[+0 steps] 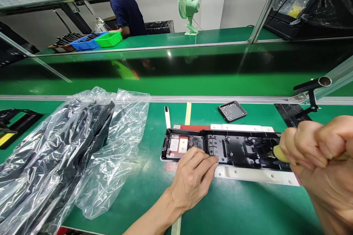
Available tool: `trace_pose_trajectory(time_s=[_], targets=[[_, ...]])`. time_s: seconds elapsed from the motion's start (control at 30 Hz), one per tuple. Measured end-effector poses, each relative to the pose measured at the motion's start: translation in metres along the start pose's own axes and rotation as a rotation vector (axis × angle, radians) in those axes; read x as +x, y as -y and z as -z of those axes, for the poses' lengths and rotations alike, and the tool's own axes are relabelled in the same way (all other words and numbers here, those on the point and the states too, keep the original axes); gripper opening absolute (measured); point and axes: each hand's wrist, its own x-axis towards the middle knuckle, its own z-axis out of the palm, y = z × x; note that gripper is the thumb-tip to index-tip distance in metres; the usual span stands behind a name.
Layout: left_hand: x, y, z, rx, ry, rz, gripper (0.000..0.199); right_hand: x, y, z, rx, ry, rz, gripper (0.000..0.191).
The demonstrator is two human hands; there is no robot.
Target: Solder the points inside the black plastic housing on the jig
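A long black plastic housing (242, 154) lies open side up in a white fixture (253, 174) over a red base, its inside showing posts, slots and ribs. My left hand (193, 176) grips the near edge of the housing, its bent fingertips reaching over the rim beside the rectangular window. At the right end, my right hand (317, 150) is wrapped in a fist around a tool with a pale yellow handle (280, 153). The tool points down into the housing; its tip cannot be made out. Behind the fixture, a small black tray (233, 111) holds many tiny metal parts, apparently screws.
Clear plastic bags (110, 154) with dark parts cover the left bench. A metal tube on a bracket (311, 86) stands back right. Beyond the rail are a green fan (189, 7), a blue bin (85, 43), a green bin (110, 39) and a person in dark clothing (128, 14).
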Motion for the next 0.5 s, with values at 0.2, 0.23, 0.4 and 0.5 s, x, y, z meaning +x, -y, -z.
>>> trace_pose_trajectory(time_s=[0.2, 0.23, 0.4, 0.5], targets=[[-0.0004, -0.0002, 0.0004, 0.003, 0.009, 0.0, 0.028, -0.0001, 0.0016, -0.0011, -0.001, 0.026, -0.007, 0.05], [-0.0004, -0.0003, 0.0003, 0.003, 0.01, 0.002, 0.028, 0.0, 0.0018, -0.0011, -0.001, 0.021, -0.009, 0.049], [-0.0003, -0.0004, -0.0004, 0.0, 0.011, 0.001, 0.028, 0.0015, 0.0022, -0.0031, -0.018, 0.03, 0.003, 0.049], [0.0004, -0.0005, -0.0001, -0.004, 0.007, -0.003, 0.028, 0.0017, 0.0021, -0.0051, -0.028, 0.007, 0.007, 0.051]])
